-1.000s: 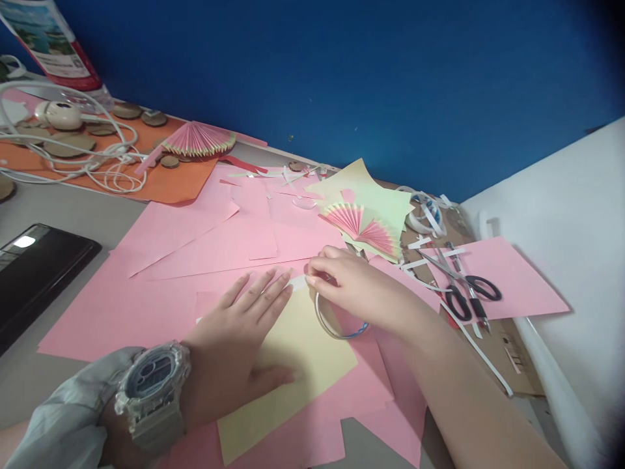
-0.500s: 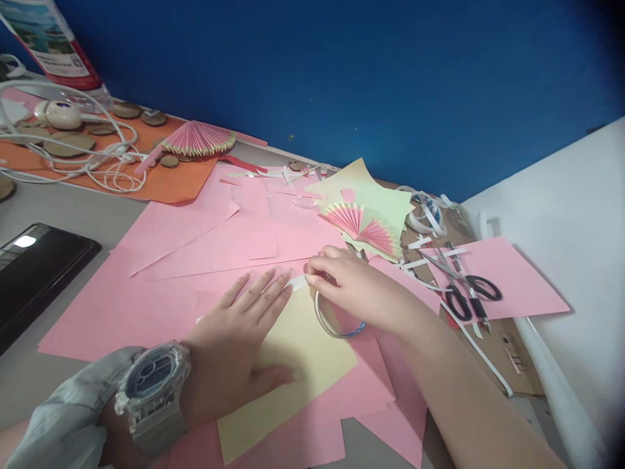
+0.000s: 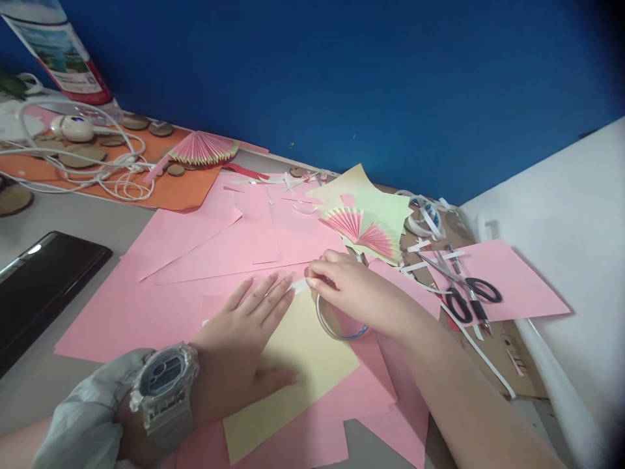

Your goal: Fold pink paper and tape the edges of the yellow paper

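My left hand [image 3: 251, 339] lies flat with fingers spread on a pale yellow sheet of paper [image 3: 312, 365], pressing near its upper edge. A short white strip of double-sided tape [image 3: 299, 285] runs along that edge, from under my left fingertips towards my right hand [image 3: 344, 286]. My right fingers are closed in a pinch at the strip's end, on the roll of double-sided tape [image 3: 334, 335], whose ring stands partly hidden beneath the hand. Pink paper sheets [image 3: 146, 312] lie under the yellow one.
Scissors [image 3: 459, 293] and a pen [image 3: 478, 312] lie on pink paper at right. A folded paper fan [image 3: 361, 228] rests on green paper behind my right hand. At left are a black phone [image 3: 53, 286], white cables [image 3: 122, 176] and a bottle [image 3: 68, 58].
The view has shifted slightly, so things at left appear a little further right and lower. Both hands keep about the same place on the paper and tape.
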The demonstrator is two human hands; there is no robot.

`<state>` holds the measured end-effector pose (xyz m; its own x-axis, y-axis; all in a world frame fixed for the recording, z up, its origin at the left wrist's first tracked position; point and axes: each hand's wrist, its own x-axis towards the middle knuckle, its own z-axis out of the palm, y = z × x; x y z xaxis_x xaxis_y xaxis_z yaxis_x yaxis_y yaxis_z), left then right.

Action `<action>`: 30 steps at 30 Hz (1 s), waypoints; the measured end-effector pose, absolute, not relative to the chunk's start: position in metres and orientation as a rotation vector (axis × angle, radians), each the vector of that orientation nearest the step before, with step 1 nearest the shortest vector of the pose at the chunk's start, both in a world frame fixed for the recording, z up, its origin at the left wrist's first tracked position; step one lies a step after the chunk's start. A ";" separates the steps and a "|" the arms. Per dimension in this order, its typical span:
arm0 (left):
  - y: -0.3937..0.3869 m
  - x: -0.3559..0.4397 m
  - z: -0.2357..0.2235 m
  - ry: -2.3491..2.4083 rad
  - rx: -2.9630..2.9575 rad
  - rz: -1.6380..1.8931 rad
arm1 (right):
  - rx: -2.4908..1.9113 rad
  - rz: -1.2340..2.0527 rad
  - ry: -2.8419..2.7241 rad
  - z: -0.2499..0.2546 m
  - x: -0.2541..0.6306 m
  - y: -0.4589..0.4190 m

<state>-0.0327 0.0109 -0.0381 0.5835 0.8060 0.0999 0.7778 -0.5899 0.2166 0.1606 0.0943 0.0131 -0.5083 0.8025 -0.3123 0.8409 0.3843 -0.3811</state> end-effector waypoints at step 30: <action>0.007 -0.019 -0.040 1.333 2.715 0.222 | 1.589 -0.517 2.563 0.025 0.159 0.082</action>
<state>-0.0190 0.0067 -0.0398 0.6042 0.7925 0.0827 0.7766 -0.6090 0.1612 0.1591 0.0816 0.0250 -0.4580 0.8550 -0.2433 0.8824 0.4043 -0.2404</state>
